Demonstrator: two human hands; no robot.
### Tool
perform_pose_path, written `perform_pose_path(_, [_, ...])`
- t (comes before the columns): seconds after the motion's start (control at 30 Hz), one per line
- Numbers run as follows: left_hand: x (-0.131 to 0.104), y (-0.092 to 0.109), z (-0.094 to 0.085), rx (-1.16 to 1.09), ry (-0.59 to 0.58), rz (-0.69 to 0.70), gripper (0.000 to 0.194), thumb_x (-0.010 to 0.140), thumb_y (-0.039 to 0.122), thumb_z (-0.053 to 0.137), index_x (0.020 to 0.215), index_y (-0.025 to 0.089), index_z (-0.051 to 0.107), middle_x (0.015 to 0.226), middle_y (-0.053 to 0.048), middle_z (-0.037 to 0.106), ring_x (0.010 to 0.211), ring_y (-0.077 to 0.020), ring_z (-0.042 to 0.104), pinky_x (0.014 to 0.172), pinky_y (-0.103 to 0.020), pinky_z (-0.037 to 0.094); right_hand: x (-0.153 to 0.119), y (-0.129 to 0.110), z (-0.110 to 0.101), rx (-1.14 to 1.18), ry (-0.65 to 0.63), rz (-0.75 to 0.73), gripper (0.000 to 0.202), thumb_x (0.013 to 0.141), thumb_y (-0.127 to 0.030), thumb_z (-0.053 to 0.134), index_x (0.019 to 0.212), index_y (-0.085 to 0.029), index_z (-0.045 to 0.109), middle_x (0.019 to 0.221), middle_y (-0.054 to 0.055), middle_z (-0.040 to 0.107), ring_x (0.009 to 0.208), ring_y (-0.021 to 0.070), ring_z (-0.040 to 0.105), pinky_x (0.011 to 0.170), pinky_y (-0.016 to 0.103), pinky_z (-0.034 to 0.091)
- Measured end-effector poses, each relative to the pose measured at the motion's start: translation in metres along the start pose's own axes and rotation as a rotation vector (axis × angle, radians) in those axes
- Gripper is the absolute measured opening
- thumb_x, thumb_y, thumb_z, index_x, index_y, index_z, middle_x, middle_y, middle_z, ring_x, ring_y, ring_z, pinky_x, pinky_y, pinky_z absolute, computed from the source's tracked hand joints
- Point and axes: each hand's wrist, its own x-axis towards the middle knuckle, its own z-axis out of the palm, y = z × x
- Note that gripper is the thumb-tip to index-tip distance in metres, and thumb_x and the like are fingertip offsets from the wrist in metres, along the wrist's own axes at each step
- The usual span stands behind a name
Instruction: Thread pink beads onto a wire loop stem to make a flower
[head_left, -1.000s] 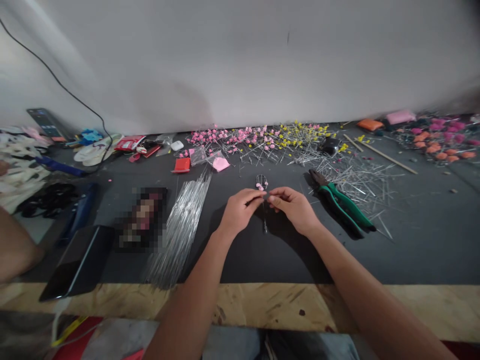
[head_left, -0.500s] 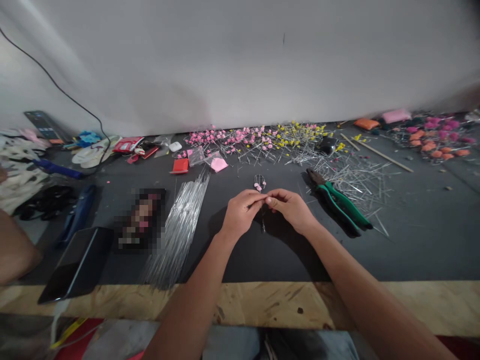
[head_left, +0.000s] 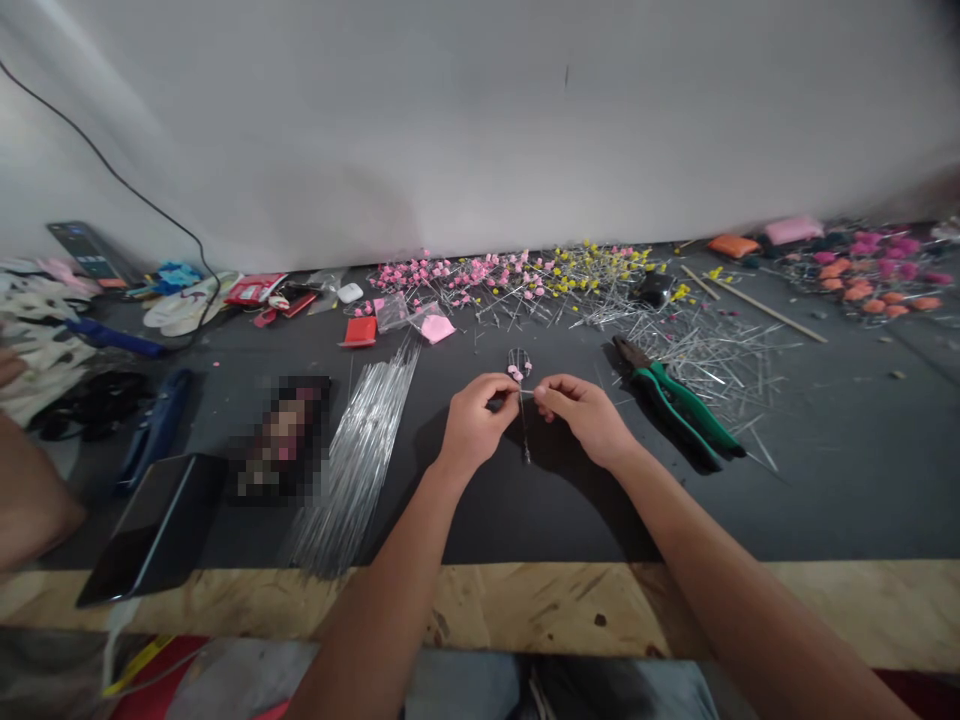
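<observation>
Head view: we see both bare hands near the middle of the dark surface (head_left: 847, 460), fingertips nearly meeting. Our left hand (head_left: 484, 415) has thumb and fingers pressed together on a thin wire (head_left: 527, 391); our right hand (head_left: 581, 412) pinches at its other end, so the grip on both sides is clamped on that wire, a short gap between the fingertips. Just beyond them we note a looped wire piece with pink blobs (head_left: 519, 367); below, a straight stem (head_left: 526, 432) runs toward us, its near end knobbly. We cannot tell whether loop, stem and wire are joined.

Left of our left hand, a bundle of straight silvery wires (head_left: 360, 450) lies slantwise. Right of our right hand, we record green-handled pliers (head_left: 679, 410), resting by a scatter of loose wires (head_left: 701, 350). Along the wall (head_left: 450, 130) we find pink-tipped wires (head_left: 457, 275) running into yellow-tipped wires (head_left: 600, 268); well to the right, orange and magenta heads (head_left: 877, 275). Nearer, a red packet (head_left: 360, 332) sits beside a pink packet (head_left: 437, 329). At the left edge, another person's arm (head_left: 34, 495).
</observation>
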Motion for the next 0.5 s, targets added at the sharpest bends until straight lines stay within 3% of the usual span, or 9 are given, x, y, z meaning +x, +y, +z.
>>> perform_pose_path(0.17, [0.002,-0.010,-0.002,-0.069,0.059,-0.171,0.011,0.075,0.020,0.057,0.082,0.019,0.065,0.084,-0.003,0.067,0.076,-0.0137,0.062,0.072,-0.027,0.049,0.002,0.004,-0.001,0.164,0.032,0.012,0.015,0.070,-0.033,0.066,0.074,-0.020,0.060,0.068,-0.002,0.060,0.059,0.0090,0.052,0.058,0.023,0.041])
perform_pose_path(0.3, [0.005,-0.013,-0.004,-0.195,0.063,-0.284,0.017,0.075,0.022,0.056,0.090,0.018,0.065,0.085,-0.004,0.068,0.076,-0.0145,0.064,0.073,-0.027,0.050,0.003,0.007,-0.003,0.204,0.044,0.049,0.020,0.069,-0.031,0.068,0.086,-0.022,0.064,0.078,0.000,0.065,0.067,0.0098,0.057,0.062,0.024,0.044])
perform_pose_path(0.5, [0.006,-0.008,-0.006,-0.249,-0.040,-0.331,0.020,0.078,0.024,0.054,0.093,0.019,0.066,0.086,-0.004,0.068,0.069,-0.0135,0.064,0.071,-0.028,0.050,0.003,0.008,-0.005,0.159,0.007,0.046,0.024,0.070,-0.036,0.065,0.090,-0.022,0.066,0.084,0.002,0.067,0.071,0.0115,0.058,0.066,0.027,0.046])
